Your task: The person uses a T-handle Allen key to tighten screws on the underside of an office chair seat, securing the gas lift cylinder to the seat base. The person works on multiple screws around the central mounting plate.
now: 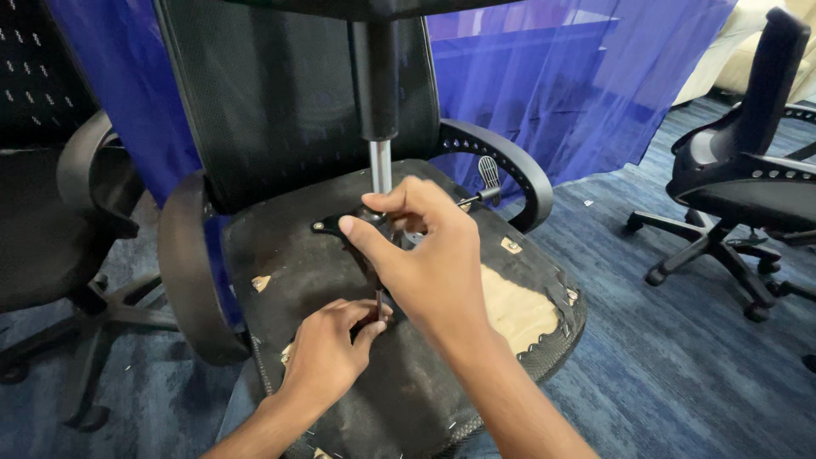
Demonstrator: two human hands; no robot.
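Your right hand (429, 259) fingers grasp black seat mechanism plate (340, 225); left hand (327, 348) fingers pinch thin tool (378, 297) just below, on upturned chair seat (408, 391).

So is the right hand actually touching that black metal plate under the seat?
Touching. The head view shows the right hand with fingers curled over the black plate at the base of the gas cylinder, no gap visible.

The right hand (425, 255) covers most of the black bracket (333, 224) on the upturned seat (408, 374), the left hand (327, 353) hides the lower end of the thin tool (377, 299) it pinches, and the gas cylinder (376, 76) runs off the top edge.
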